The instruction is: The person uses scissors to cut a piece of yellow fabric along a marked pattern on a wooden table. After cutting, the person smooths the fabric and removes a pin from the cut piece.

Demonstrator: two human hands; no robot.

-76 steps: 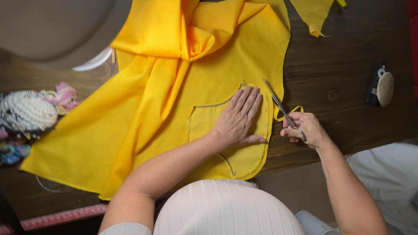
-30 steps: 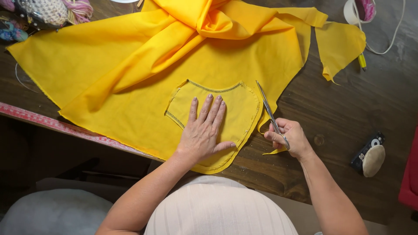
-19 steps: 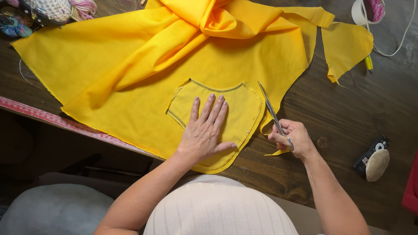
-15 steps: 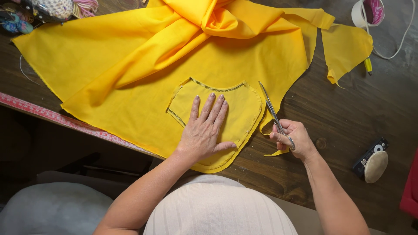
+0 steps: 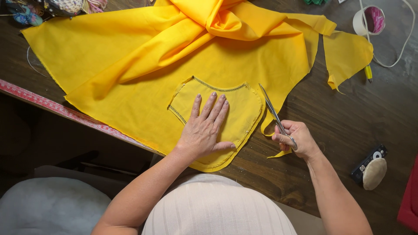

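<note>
A large yellow cloth (image 5: 143,65) lies spread over a dark wooden table (image 5: 344,126). On it rests a curved yellow pattern piece (image 5: 237,109) with stitched edges. My left hand (image 5: 204,128) presses flat on that piece, fingers spread. My right hand (image 5: 294,139) grips silver scissors (image 5: 272,111), whose blades point up along the right edge of the piece. A thin cut strip of yellow cloth (image 5: 265,128) curls beside my right hand.
A loose yellow scrap (image 5: 348,54) lies at the upper right, beside a roll of tape (image 5: 368,19) and a white cord (image 5: 398,48). A small black and beige object (image 5: 370,169) sits at right. A pink measuring tape (image 5: 65,111) runs along the table's edge. Yarn items (image 5: 65,5) sit at top left.
The view has shifted, so the cloth now sits higher and to the left. My left hand stays pressed on the piece. The scissors remain along its right edge, moved slightly.
</note>
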